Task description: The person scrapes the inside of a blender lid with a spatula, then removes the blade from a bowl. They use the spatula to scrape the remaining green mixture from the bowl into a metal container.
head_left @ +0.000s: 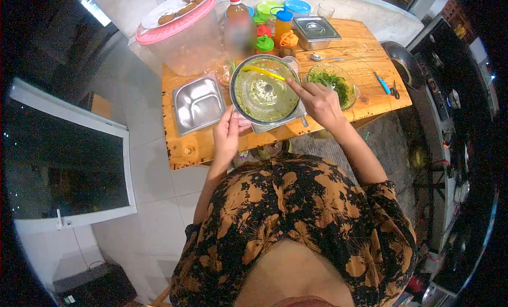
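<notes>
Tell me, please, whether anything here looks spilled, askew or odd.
Nothing stands out: the left hand holds the bowl, the right hand a yellow spatula inside it; no spill shows on the table.

The bottle (238, 28) at upper centre is a blur, its label unreadable. The top edge cuts the plate (177, 8) on the pink-lidded tub (180, 40). The bowl (264, 90) covers most of the tray (278, 126) beneath it and hides the fingers of the left hand (228, 132). The end of the spatula (262, 71) disappears under the right hand (320, 103). The blue tool (382, 85) at right is too small to tell.
</notes>
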Available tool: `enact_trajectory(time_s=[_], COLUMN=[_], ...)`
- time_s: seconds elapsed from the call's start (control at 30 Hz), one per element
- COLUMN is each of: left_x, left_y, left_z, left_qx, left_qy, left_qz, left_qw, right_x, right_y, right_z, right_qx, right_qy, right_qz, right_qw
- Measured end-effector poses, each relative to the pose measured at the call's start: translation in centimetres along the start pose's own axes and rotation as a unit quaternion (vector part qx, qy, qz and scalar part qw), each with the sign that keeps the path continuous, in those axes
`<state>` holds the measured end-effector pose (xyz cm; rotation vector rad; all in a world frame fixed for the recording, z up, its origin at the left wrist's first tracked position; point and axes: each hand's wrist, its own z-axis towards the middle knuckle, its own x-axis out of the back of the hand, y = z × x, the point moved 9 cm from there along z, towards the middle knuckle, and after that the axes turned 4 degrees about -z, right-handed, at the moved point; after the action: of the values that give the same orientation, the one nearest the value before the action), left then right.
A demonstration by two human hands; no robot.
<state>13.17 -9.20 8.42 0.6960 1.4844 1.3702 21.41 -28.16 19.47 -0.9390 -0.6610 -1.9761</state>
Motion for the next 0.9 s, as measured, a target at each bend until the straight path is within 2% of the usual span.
enact_trajectory(time_s=[0.07,0.2,0.27,0.4,0.57,0.9], left_x=[0.1,-0.1,0.1,0.3,0.6,0.5], left_y=[0.5,1.6,1.6,1.2,1.2,1.0], left_z=[0.4,1.2,1.6,1.9,1.7,2.0], left_qx=[0.009,0.055,0.044,0.058,0.049,0.058], left_qy=[-0.006,-0.033,-0.039,-0.035,-0.025,-0.043], left_qz=[0.009,0.042,0.029,0.021,0.017,-0.009], left_qw=[1.000,0.997,0.998,0.998,0.998,0.997], right_x=[0.7,1.3,1.3,2.7,2.8,2.1], right_y=[-0.2,-0.2,-0.6,-0.1,2.1,2.7], right_z=[0.4,0.9,0.8,0.4,-0.5,-1.3], right_qx=[0.042,0.088,0.123,0.099,0.012,-0.015], right_qy=[0.037,0.034,0.054,0.094,0.047,0.063], right_qz=[-0.020,-0.042,-0.074,-0.049,-0.100,-0.089], right_qw=[0.998,0.995,0.988,0.989,0.994,0.994])
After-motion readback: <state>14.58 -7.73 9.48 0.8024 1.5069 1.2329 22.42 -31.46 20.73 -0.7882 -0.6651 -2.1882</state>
